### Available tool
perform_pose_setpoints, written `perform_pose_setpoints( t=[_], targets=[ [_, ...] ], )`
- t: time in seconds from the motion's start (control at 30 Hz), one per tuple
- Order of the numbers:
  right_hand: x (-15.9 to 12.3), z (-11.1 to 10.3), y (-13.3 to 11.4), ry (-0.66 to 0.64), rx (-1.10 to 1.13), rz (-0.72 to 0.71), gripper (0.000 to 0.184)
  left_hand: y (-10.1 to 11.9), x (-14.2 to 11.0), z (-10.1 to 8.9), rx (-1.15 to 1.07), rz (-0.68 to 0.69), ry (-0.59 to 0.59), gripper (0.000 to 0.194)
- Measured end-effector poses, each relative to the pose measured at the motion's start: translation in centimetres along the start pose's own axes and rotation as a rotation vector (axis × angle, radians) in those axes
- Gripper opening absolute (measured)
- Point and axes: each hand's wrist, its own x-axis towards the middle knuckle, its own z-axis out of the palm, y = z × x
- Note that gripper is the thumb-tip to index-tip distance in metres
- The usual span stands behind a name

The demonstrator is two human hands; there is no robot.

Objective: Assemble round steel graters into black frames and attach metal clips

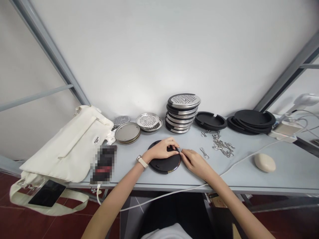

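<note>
A black round case (164,165) lies on the table in front of me, with a strip of coloured, shiny edge at its lower right. My left hand (163,149), wearing a watch with a light strap, rests over the case and pinches its right rim. At that same rim, the fingertips of my right hand (193,161) are closed on a small silvery metal clip (179,150), mostly covered by the fingers. One loose metal clip (204,153) lies just right of my right hand, and a pile of similar clips (223,147) sits beyond it.
Behind the hands stands a tall stack of black-rimmed perforated discs (183,114). Metal lids (127,132) and perforated discs (148,120) are left of it, black cases (253,121) right. A white bag (67,146), phone (104,164), cream oval object (265,162) and white cable (239,162) surround the workspace.
</note>
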Motion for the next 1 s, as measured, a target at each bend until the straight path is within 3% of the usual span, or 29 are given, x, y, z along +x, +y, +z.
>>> perform_pose_setpoints(
  t=[1.0],
  targets=[
    [0.26, 0.53, 0.58, -0.003, -0.056, 0.028, 0.026, 0.15, 0.23, 0.12, 0.046, -0.016, 0.033, 0.023]
  ],
)
